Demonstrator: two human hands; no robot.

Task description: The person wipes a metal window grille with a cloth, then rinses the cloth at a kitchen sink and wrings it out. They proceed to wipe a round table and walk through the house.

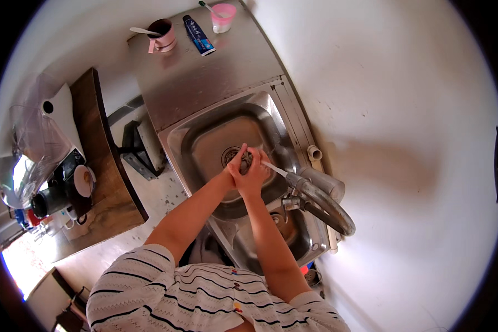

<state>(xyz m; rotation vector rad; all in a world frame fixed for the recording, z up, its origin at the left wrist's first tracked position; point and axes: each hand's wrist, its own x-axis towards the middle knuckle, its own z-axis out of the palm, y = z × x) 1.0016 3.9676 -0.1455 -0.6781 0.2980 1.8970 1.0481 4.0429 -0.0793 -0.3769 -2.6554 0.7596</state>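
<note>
My left hand (237,165) and my right hand (254,178) meet over the larger basin of a steel sink (174,138). Between them, partly covered by fingers, is a small dark grey, rounded thing (245,162); its kind I cannot make out. Both hands are closed around it. A stream of water (274,168) runs from the curved metal tap (329,208) onto my right hand. Just beyond my left hand, the round drain (228,154) shows in the basin floor.
On the steel counter stand a pink mug (163,40) with a light handle sticking out, a dark blue tube (198,35) and a pink cup (222,21) holding a toothbrush. A wooden table (102,160) with kitchenware is at left. A white wall (404,110) borders the sink's right.
</note>
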